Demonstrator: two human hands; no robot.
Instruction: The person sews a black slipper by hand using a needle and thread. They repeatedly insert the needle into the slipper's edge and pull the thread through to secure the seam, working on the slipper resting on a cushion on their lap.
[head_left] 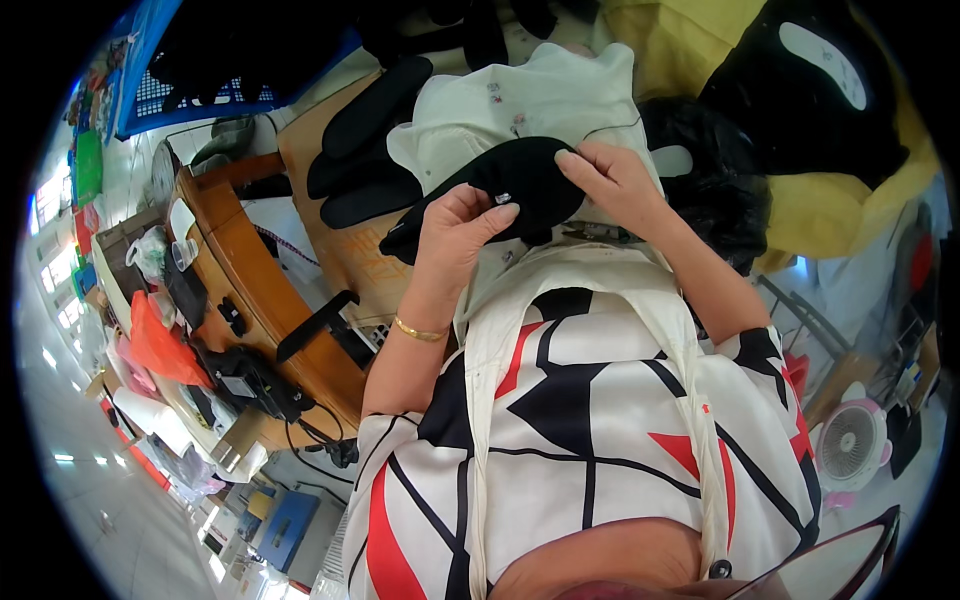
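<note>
A black, insole-shaped fabric piece (530, 175) is held up before my chest, over white cloth. My left hand (465, 228) pinches its near left part, thumb on top and fingers curled. Beside that thumb tip is a small shiny spot (503, 198), too small to name. My right hand (612, 180) grips the piece at its right end, thumb pressed on the upper face. The white cloth (560, 95) spreads beyond the piece, with several small marks on it. Several more black insole-shaped pieces (375, 110) lie on cardboard to the left.
A wooden table (255, 310) with bags and cables stands left. A blue crate (200, 95) is at the far left. Black plastic (715, 190) and yellow cloth (830, 215) lie to the right, with a black bundle (790, 100) on top. A small fan (853, 437) sits lower right.
</note>
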